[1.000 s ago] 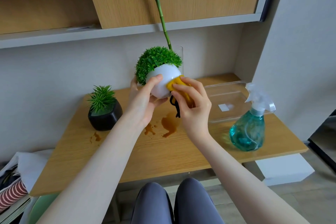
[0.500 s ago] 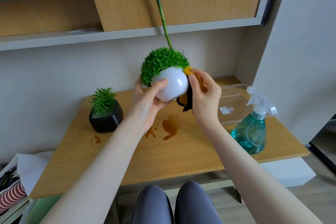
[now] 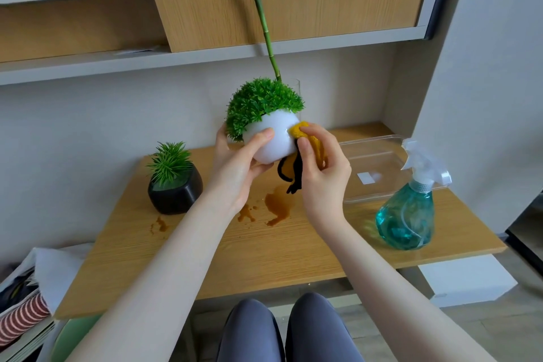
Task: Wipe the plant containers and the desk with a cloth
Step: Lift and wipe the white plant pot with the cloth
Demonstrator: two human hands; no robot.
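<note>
Head view: the left hand [image 3: 235,167] grips the round white pot [image 3: 271,138] from its left side and underneath, thumb laid across the front face and the fingers wrapped behind, holding it lifted clear of the desk [image 3: 293,256]. The pot's green foliage [image 3: 261,104] tilts toward the left and spills over the rim near the left fingers. The right hand [image 3: 323,173] is closed on a yellow cloth [image 3: 299,131], fingers curled and pressing the cloth against the pot's right upper side; a black cord [image 3: 289,173] hangs from the cloth below the pot, its end just above the desk. Directly beneath the held pot lie brown liquid stains [image 3: 277,206], with smaller splashes further left near the front of the black pot [image 3: 175,191], which stands on the desk's left rear portion holding a spiky green plant [image 3: 169,160]. To the right, a clear plastic tray [image 3: 373,167] lies at the rear right of the desk, and a teal spray bottle [image 3: 407,214] stands just in front of it, near the right edge. The front half of the desk surface is bare wood. A green stem [image 3: 261,23] rises behind the white pot in front of the shelf [image 3: 205,59]. The wall closes in the desk at the rear and right.
</note>
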